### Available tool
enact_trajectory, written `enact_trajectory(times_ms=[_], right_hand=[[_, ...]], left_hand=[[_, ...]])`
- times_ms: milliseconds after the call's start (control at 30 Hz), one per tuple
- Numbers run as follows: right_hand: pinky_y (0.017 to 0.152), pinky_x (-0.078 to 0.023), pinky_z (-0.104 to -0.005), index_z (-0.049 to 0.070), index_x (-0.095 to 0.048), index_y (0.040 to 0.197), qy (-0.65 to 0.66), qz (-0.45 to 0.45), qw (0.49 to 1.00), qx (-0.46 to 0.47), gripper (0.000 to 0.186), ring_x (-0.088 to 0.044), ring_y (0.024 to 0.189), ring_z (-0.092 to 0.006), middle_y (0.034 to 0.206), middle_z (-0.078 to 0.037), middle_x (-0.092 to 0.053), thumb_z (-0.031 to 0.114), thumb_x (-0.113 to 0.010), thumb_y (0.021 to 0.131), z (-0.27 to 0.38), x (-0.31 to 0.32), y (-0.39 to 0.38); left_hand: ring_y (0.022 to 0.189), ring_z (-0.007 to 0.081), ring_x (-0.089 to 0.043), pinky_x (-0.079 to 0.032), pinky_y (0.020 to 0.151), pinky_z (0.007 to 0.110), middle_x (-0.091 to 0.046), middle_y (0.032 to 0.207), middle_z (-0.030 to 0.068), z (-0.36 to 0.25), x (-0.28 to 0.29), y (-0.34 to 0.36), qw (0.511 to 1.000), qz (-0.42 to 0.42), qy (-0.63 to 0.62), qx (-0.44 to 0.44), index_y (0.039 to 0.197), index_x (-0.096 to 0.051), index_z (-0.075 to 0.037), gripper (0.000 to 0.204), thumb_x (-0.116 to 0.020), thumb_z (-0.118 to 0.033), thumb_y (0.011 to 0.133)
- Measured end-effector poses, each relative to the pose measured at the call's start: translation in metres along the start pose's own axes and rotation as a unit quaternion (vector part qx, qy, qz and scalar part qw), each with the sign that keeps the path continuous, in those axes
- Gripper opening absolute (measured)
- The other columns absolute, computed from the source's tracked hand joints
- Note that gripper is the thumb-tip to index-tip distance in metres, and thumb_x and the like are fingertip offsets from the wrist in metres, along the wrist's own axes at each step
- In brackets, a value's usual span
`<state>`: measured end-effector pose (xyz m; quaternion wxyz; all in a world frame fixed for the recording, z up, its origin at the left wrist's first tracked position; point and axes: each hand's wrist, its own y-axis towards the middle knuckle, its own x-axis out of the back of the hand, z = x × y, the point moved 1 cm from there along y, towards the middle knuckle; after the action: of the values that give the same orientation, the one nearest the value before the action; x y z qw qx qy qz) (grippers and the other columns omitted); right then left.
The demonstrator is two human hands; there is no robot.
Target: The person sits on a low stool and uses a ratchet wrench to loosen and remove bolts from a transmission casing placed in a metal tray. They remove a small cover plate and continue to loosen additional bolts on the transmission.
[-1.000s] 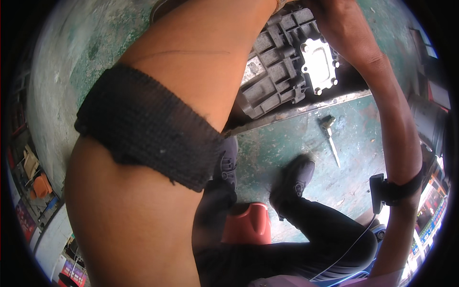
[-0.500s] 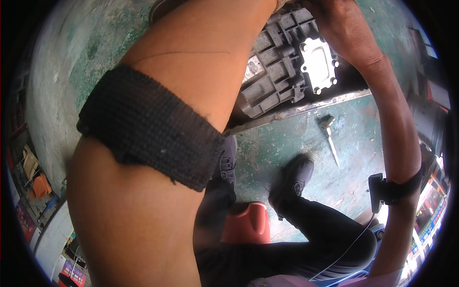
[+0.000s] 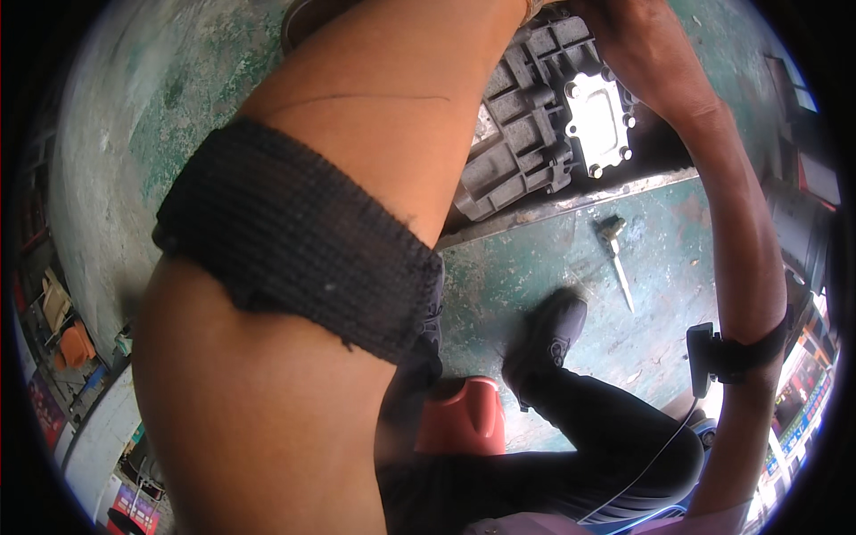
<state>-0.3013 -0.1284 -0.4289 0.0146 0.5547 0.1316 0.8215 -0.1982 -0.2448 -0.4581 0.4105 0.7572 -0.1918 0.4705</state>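
A grey ribbed metal casing (image 3: 517,134), which looks like a gearbox housing, lies at the top centre. Bolts ring the bright flat cover plate (image 3: 597,125) on its right side. My left forearm (image 3: 374,116), wearing a wide black knitted band (image 3: 294,241), stretches across the casing's left part and hides it. That arm's hand lies beyond the upper edge. My right hand (image 3: 637,53) is bent over the casing's far right end, just above the cover plate. Its fingers are cut off by the upper edge, so whatever they hold or touch cannot be seen.
The casing rests behind a long metal edge (image 3: 571,205). A tool with a brassy head and pale shaft (image 3: 620,263) lies on the worn green floor (image 3: 660,294). Between my legs stands a red plastic stool (image 3: 464,419). A thin cable hangs from the black device (image 3: 702,357) on my right forearm.
My left arm has shifted slightly to the right, covering a little more of my left shoe. My right hand stays near the same spot by the casing.
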Motion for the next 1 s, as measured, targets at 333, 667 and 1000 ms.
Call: enact_trajectory(times_ms=[333,667,1000], right_hand=[[0.087,-0.053,-0.0429,0.001,-0.068,0.106,0.004,0.002,1.0,-0.004,0.02,-0.068,0.095,-0.0341,0.105,-0.019,-0.07,0.008,-0.065,0.087,0.007,0.007,-0.008],[0.08,-0.055,-0.0423,0.003,-0.072,0.096,-0.09,0.035,0.988,0.117,0.019,-0.069,0.087,-0.0329,0.092,-0.015,-0.07,0.004,-0.065,0.078,-0.004,0.001,0.002],[0.068,-0.054,-0.045,0.007,-0.071,0.093,-0.105,0.013,0.987,0.12,0.015,-0.069,0.074,-0.0345,0.081,-0.016,-0.07,0.01,-0.064,0.08,-0.017,-0.009,0.007]], left_hand=[[0.102,0.0409,-0.068,-0.054,0.09,0.05,-0.072,0.102,0.0244,-0.003,0.009,0.0,0.997,0.046,-0.045,0.046,0.098,-0.073,-0.003,0.019,-0.062,-0.014,0.088],[0.101,0.0399,-0.071,-0.054,0.089,0.045,-0.074,0.102,0.0238,0.012,0.008,0.023,0.956,0.179,-0.211,0.094,0.103,-0.076,-0.002,0.034,-0.064,-0.031,0.092],[0.101,0.0409,-0.069,-0.053,0.088,0.046,-0.072,0.104,0.0261,0.019,-0.003,0.025,0.976,0.193,-0.087,0.048,0.102,-0.076,-0.001,0.061,-0.063,-0.059,0.092]])
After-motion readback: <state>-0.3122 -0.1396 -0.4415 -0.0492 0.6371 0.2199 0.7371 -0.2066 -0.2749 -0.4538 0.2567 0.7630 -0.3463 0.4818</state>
